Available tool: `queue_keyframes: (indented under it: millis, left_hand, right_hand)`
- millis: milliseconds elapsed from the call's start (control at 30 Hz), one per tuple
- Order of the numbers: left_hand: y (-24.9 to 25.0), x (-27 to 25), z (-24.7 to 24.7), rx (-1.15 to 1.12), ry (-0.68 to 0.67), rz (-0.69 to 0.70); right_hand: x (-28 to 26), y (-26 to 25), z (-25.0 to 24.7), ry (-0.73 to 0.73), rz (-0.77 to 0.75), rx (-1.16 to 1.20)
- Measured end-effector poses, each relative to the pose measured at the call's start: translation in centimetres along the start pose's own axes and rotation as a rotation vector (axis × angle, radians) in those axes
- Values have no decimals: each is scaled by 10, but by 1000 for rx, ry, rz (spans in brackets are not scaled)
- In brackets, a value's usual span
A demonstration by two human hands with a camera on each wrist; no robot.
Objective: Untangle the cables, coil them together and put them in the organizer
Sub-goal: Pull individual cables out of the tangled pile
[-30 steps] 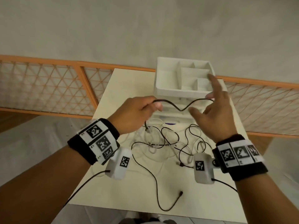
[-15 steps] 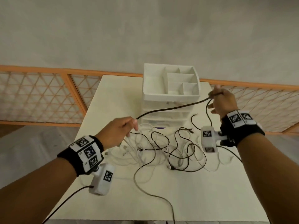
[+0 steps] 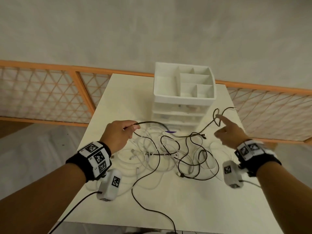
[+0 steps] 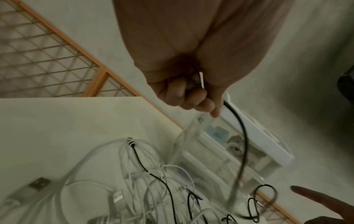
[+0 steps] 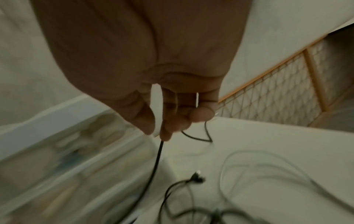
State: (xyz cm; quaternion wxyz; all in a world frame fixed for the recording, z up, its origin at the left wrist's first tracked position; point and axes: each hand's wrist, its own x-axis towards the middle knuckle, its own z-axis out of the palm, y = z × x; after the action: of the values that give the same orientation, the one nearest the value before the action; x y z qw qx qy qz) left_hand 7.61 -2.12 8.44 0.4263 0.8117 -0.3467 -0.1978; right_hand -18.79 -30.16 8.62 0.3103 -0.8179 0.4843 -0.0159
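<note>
My left hand (image 3: 133, 128) grips a black cable (image 3: 152, 122) near its end, held above the table; the left wrist view shows the fingers of that hand (image 4: 191, 98) curled round the black cable (image 4: 242, 130). The cable sags in front of the white organizer (image 3: 184, 98) and rises to a small loop at the straight index finger of my right hand (image 3: 221, 125). In the right wrist view the right hand's (image 5: 159, 133) thumb and fingers are nearly straight, and the cable (image 5: 155, 163) hangs from behind the index fingertip. A tangle of white and black cables (image 3: 168, 154) lies on the table between my wrists.
The organizer has an open compartmented tray on top and clear drawers (image 3: 177, 114) below, at the far side of the cream table (image 3: 202, 208). An orange lattice fence (image 3: 50, 97) runs behind the table. One black cable end trails off the near table edge (image 3: 168, 222).
The black cable was stretched taut between both hands; now it hangs slack. My right hand has dropped lower and opened its fingers. The left hand keeps its grip in about the same place.
</note>
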Motion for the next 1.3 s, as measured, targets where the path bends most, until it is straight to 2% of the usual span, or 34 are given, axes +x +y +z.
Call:
queue_keyframes:
  millis: [100, 167, 233, 300, 333, 367, 467, 500, 533, 600, 700, 767, 833, 933, 1033, 1133, 1300]
  left_hand:
    - [21, -4, 6, 30, -83, 35]
    - [40, -11, 13, -5, -177, 67]
    - [57, -16, 14, -111, -234, 79]
    - [62, -21, 9, -136, -295, 100]
    - [59, -22, 7, -122, -335, 107]
    - [53, -25, 5, -75, -382, 104]
    - [21, -36, 20, 270, -453, 18]
    - [8, -41, 28, 370, -434, -47]
    - [-5, -45, 37, 426, -413, -124]
    - [-26, -53, 48, 443, -406, -248]
    - [-39, -59, 52, 405, -405, -309]
    - [-36, -58, 50, 361, -352, -329]
    - [-29, -52, 45, 327, -302, -328]
    - [-19, -45, 40, 152, -304, -290]
    - [-8, -43, 40, -34, -317, -252]
    - [-1, -41, 47, -106, -327, -240]
    - [-10, -44, 56, -51, -417, -252]
  right_hand:
    - [-29, -27, 33, -53, -204, 104]
    - [-49, -50, 57, -183, -308, 135]
    - [-56, -62, 75, -322, -306, 98]
    - [-50, -65, 78, -344, -232, 127]
    - [-45, -62, 75, -278, -203, 129]
    - [-39, -61, 71, -144, -185, 126]
    - [-31, -58, 63, 419, -199, 235]
    - [-33, -60, 67, 495, -221, 273]
    - [-37, -61, 75, 480, -245, 263]
    - [-52, -57, 102, 299, -344, 143]
    - [-89, -45, 145, -175, -464, -65]
    - [-115, -40, 169, -515, -413, -346]
    - [-132, -34, 186, -694, -366, -583]
    - [-135, -36, 192, -700, -314, -635]
    - [-119, -42, 178, -579, -272, -545]
    - [-111, -49, 168, -494, -260, -476]
    - [-140, -49, 197, -672, -325, -712]
